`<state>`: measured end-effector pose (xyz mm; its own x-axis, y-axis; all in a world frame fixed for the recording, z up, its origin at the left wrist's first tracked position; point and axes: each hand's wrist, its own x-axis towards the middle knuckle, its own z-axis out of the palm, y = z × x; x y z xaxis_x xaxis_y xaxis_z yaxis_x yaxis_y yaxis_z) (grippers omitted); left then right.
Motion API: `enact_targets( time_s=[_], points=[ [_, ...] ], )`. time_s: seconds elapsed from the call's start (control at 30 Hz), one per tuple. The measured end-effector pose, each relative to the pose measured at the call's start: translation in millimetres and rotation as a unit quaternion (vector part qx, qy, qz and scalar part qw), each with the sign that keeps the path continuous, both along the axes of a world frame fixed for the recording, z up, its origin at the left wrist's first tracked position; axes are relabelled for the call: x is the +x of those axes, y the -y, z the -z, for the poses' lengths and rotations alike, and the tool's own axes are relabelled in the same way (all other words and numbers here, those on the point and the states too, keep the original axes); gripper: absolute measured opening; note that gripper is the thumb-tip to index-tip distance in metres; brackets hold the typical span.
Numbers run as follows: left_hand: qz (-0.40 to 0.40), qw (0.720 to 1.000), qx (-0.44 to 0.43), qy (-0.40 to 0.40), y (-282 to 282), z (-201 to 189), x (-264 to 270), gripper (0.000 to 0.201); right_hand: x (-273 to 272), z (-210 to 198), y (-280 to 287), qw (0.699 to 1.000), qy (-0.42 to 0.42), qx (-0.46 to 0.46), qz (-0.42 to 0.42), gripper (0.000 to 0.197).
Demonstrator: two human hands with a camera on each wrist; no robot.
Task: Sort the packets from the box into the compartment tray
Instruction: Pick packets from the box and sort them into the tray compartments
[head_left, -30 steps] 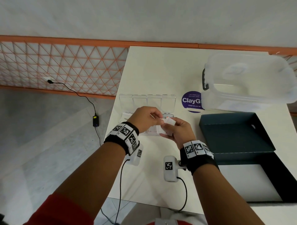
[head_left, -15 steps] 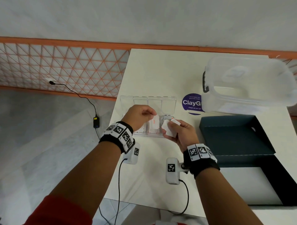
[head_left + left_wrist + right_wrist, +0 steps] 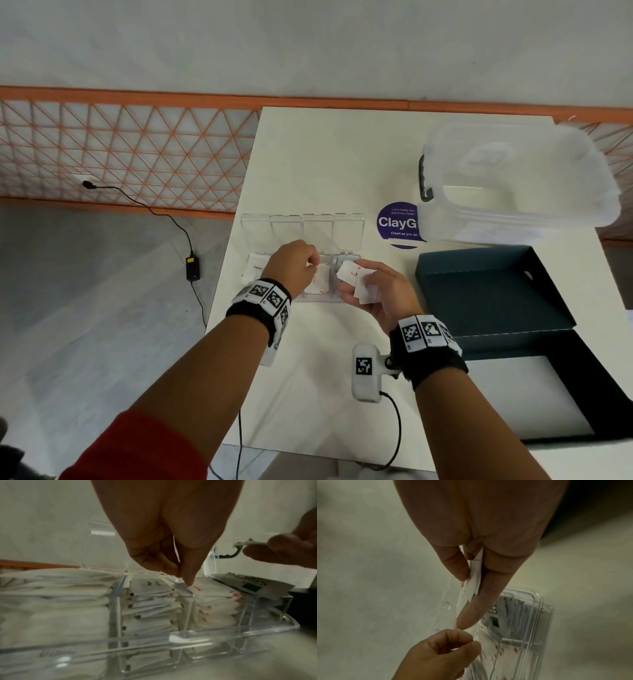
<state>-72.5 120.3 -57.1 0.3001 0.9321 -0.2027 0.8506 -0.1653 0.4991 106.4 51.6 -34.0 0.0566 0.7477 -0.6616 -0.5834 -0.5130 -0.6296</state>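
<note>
A clear compartment tray (image 3: 322, 300) with its lid (image 3: 318, 228) thrown back lies near the table's left edge, its compartments stacked with white packets. My left hand (image 3: 310, 265) is over the third compartment from the left. Its thumb and forefinger (image 3: 187, 580) pinch the corner of a red-marked packet (image 3: 320, 282) lying on top of that stack (image 3: 211, 588). Just right of the tray, my right hand (image 3: 356, 284) holds a few white packets (image 3: 349, 270) between thumb and fingers (image 3: 488, 592). The dark open box (image 3: 486, 291) lies to the right.
A large clear plastic bin (image 3: 513, 181) stands at the back right, partly over a purple round sticker (image 3: 397, 222). The box's other half, with a white bottom (image 3: 513, 394), is at the near right. A black cable and charger (image 3: 192, 269) lie on the floor at the left.
My left hand took one packet from the right hand's bunch and carried it left and down onto the third compartment. The right hand stayed beside the tray with the other packets.
</note>
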Motion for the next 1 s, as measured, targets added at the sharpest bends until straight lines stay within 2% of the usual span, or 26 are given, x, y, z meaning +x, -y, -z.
enact_targets(
  time_s=[0.1,0.2,0.27,0.33,0.43,0.6,0.73,0.9,1.0],
  points=[
    [-0.012,0.999,0.021,0.034,-1,-3,-1,0.007,-3,2,-2,1.000,0.005,0.005,-0.009,0.037],
    [-0.057,0.989,0.034,0.131,-1,-12,1,0.008,-7,3,-4,0.999,0.012,0.014,-0.038,0.036],
    [-0.065,0.979,0.002,0.193,-2,-20,4,0.009,-9,3,-5,0.998,0.026,0.018,-0.061,0.037],
    [-0.042,0.971,-0.066,0.226,-3,-28,6,0.014,-11,2,-6,0.995,0.042,0.024,-0.084,0.039],
    [0.003,0.968,-0.127,0.218,-5,-33,6,0.023,-14,0,-8,0.993,0.047,0.034,-0.100,0.039],
    [-0.007,0.967,-0.132,0.216,-1,-35,-2,0.023,-15,1,-4,0.996,0.042,0.037,-0.075,0.028],
    [-0.004,0.970,-0.157,0.187,4,-38,-10,0.025,-13,2,0,0.997,0.037,0.053,-0.053,0.027],
    [-0.068,0.975,-0.121,0.176,7,-37,-16,0.021,-12,0,4,0.997,0.013,0.074,-0.028,0.023],
    [-0.101,0.975,-0.102,0.168,9,-33,-18,0.022,-9,-1,6,0.996,0.033,0.075,-0.030,0.020]
  ],
)
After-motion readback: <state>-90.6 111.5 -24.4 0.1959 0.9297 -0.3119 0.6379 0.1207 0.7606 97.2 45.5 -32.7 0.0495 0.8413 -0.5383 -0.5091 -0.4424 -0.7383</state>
